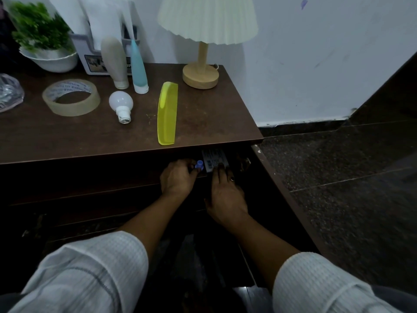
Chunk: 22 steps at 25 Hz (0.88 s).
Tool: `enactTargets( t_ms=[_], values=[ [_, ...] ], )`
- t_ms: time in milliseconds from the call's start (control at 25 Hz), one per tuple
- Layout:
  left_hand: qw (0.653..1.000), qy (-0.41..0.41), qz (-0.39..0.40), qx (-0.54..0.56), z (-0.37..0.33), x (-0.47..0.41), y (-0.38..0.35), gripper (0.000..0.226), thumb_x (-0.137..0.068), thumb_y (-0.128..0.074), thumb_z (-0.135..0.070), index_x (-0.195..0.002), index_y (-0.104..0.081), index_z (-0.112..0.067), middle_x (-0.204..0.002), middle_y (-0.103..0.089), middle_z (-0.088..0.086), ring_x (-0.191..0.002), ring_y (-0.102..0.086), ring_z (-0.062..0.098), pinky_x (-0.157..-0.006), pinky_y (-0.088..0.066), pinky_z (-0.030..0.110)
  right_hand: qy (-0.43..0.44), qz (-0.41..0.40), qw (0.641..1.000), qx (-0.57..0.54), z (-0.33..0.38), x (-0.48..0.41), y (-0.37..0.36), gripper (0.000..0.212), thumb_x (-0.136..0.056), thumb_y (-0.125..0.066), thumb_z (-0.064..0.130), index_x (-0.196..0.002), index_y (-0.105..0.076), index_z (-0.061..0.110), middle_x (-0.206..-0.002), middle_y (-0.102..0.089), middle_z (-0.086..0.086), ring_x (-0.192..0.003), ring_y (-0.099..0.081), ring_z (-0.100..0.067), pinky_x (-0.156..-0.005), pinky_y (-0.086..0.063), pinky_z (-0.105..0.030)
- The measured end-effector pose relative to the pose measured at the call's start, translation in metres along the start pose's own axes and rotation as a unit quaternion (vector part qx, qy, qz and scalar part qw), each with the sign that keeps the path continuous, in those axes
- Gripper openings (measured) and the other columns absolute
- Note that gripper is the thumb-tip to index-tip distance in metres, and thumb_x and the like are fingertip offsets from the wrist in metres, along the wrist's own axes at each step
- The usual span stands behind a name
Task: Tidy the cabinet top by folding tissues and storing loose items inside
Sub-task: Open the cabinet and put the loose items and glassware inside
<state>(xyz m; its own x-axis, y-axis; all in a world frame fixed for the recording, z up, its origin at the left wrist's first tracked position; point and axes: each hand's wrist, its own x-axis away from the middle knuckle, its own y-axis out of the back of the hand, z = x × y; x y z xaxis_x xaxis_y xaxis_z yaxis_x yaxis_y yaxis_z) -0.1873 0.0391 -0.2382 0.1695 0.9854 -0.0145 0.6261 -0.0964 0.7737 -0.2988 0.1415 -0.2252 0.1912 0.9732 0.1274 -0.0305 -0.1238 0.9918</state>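
Both my hands reach into the dark open cabinet below the brown cabinet top (pixel 203 123). My left hand (pixel 178 177) is shut on a small item with a blue cap (pixel 199 164). My right hand (pixel 225 193) rests its fingers on a white labelled box (pixel 214 159) inside the cabinet. On the top lie a yellow comb (pixel 167 114), a white light bulb (pixel 121 105), a roll of clear tape (pixel 71 97), a beige tube (pixel 115 62) and a blue tube (pixel 138 66), both tubes standing. White tissues (pixel 101 16) stick up from a holder (pixel 90 55) at the back.
A lamp with a wooden base (pixel 200 75) stands at the back right of the top. A potted plant (pixel 45 41) sits at the back left and crumpled clear plastic (pixel 9 93) lies at the left edge. The open cabinet door (pixel 284 193) stands to my right over dark stone floor.
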Motion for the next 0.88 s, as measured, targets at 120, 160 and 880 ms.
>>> enactTargets(
  t_ms=[120,160,880],
  values=[
    [1.000,0.005,-0.004,0.002,0.000,-0.001,-0.001,0.032,-0.088,-0.070,-0.047,-0.117,-0.074,-0.032,-0.115,-0.076,-0.001,-0.109,-0.069,0.026,-0.084,-0.054,0.032,0.001,0.006,1.000,0.004,0.000,-0.001,0.003,0.096,-0.089,-0.060,0.041,-0.158,-0.006,0.001,-0.167,-0.006,-0.020,-0.153,-0.011,-0.038,-0.114,-0.037,-0.046],
    [1.000,0.003,-0.003,0.004,0.000,-0.001,-0.002,0.033,-0.088,-0.070,-0.047,-0.118,-0.073,-0.032,-0.115,-0.076,-0.001,-0.109,-0.069,0.026,-0.085,-0.055,0.033,0.003,0.007,1.000,0.004,0.000,-0.001,0.004,0.095,-0.090,-0.059,0.041,-0.158,-0.006,0.001,-0.167,-0.006,-0.020,-0.153,-0.011,-0.038,-0.114,-0.037,-0.046],
    [0.993,-0.077,0.079,-0.032,-0.027,0.081,0.155,0.015,-0.085,-0.068,-0.041,-0.096,-0.073,-0.032,-0.088,-0.073,-0.013,-0.087,-0.069,0.011,-0.079,-0.058,0.035,0.090,-0.116,0.976,-0.163,0.051,0.052,0.112,0.018,-0.093,-0.053,0.034,-0.098,-0.060,0.019,-0.101,-0.061,-0.004,-0.091,-0.062,-0.028,-0.073,-0.052,-0.040]
  ],
)
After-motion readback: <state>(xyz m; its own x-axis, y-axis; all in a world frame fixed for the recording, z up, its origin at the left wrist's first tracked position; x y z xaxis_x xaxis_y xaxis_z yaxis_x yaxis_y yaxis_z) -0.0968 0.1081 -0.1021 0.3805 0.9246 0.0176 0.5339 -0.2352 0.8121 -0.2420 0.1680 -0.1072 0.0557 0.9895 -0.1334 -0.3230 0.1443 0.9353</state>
